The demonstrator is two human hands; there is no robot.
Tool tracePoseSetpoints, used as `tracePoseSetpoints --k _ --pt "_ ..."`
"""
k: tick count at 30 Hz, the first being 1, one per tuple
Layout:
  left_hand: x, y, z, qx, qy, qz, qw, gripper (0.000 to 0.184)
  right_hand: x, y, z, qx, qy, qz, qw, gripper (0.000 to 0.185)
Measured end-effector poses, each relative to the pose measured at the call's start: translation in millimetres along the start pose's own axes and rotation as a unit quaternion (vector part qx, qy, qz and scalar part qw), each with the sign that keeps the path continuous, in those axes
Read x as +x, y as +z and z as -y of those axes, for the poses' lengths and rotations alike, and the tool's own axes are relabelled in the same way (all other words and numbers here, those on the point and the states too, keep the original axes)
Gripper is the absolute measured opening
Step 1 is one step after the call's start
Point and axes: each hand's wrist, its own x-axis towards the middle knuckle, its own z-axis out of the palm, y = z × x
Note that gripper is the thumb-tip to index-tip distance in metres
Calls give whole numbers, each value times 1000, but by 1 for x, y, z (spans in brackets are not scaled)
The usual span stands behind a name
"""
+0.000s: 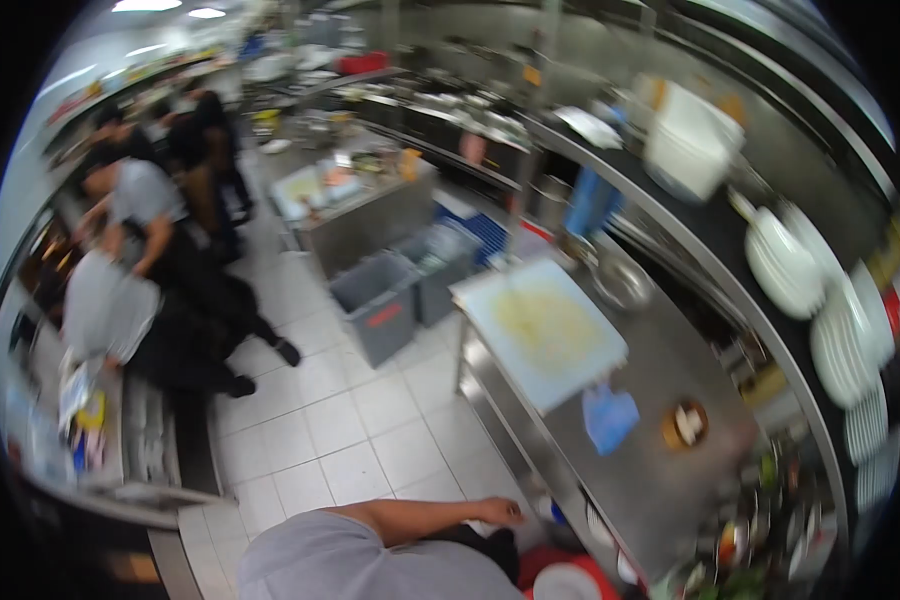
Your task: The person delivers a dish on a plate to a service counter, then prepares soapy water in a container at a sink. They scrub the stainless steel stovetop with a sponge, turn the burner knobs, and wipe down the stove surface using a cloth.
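My left hand [498, 511] shows at the bottom centre, at the end of my bare forearm, low beside the steel counter's [660, 480] front edge. Its fingers look curled, but blur hides whether anything is in them. My right hand is outside the picture. On the counter lies a white cutting board [545, 330] with a yellowish stain. A blue cloth [610, 417] rests against the board's near corner. Right of it sits a small brown bowl [684, 426] with something white inside. A round metal bowl [622, 280] stands behind the board.
Grey bins [378, 310] stand beyond the counter on the tiled floor. Several people [150, 210] are at the left. An overhead shelf [700, 240] holds stacked white plates [840, 345] and a white container [692, 140]. A red container [595, 577] with white dishes is below.
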Motion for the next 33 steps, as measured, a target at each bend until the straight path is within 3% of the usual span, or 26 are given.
tracePoseSetpoints --k 2,4,5,6,9,11,13,15,17,18,19,20,21,23,24,25,28,33 --pt "-28 -22 -64 -134 -144 116 974 76 -33 2 -2 42 1 41 998 52" --pt "-55 -36 -125 -275 -129 140 942 77 -49 21 28 146 -10 138 980 53" --pt "-62 -43 -152 -340 -105 153 922 73 -35 32 36 133 -47 193 971 53" --pt "-66 -49 -169 -408 -85 154 896 68 -47 57 77 109 -63 187 974 52" --pt "-62 -67 -182 -404 -88 19 910 57 -34 99 149 24 -148 263 953 53" --pt "-67 -94 -186 -408 -63 -61 909 55 -23 123 206 -136 -239 283 919 37" --pt "-66 -111 -177 -445 -57 -165 878 51 23 126 252 -75 -193 430 879 24" --pt "-70 -128 -158 -477 -55 -239 844 48 71 136 310 -16 -265 399 877 19" --pt "-83 -142 -141 -486 -56 -305 817 48 170 133 351 -112 -452 267 843 15" --pt "-90 -145 -144 -502 -58 -346 791 48 218 132 373 -175 -471 140 853 14" --pt "-93 -147 -136 -512 -56 -376 770 48 285 123 391 -302 -509 47 805 18" --pt "-99 -144 -126 -522 -55 -418 741 49 321 118 404 -345 -505 10 791 27" --pt "-103 -140 -128 -522 -62 -455 719 50 322 117 421 -343 -465 41 815 34" --pt "-113 -130 -127 -517 -80 -528 669 54 466 96 424 -564 -540 62 622 36" --pt "-115 -121 -119 -520 -79 -559 641 56 436 105 443 -596 -436 147 658 35" --pt "-116 -112 -118 -521 -89 -590 610 57 442 113 456 -623 -426 154 638 36" --pt "-117 -84 -96 -544 -95 -636 539 60 454 142 470 -651 -425 144 613 36" --pt "-118 -55 -95 -563 -110 -665 478 61 414 188 480 -643 -463 130 596 36"
